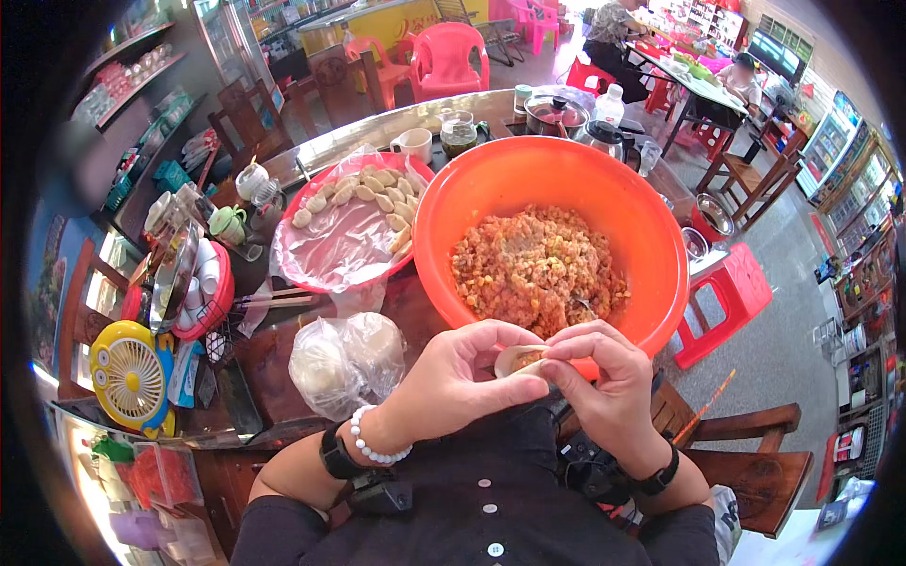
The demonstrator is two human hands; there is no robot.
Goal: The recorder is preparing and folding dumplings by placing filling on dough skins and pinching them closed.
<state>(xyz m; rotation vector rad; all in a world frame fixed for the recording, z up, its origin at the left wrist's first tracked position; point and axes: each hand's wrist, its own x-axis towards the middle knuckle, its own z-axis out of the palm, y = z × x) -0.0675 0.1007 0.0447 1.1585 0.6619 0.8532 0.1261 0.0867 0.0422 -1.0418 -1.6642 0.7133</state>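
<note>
Between my left hand and my right hand is a dumpling wrapper folded around some filling. Fingers and thumbs of both hands pinch its edges, and part of it is hidden behind them. Just beyond stands a large orange plastic bowl holding minced filling, with a utensil partly sunk in it. Left of the bowl, a red round tray lined with clear plastic carries several shaped dumplings along its far and right side. Plastic bags of pale dough lie near my left hand.
At the left are a yellow toy-like fan and a red basket with rolled white items. A mug, glass jug and lidded pot line the far side. A red stool stands right. Two people sit at a back table.
</note>
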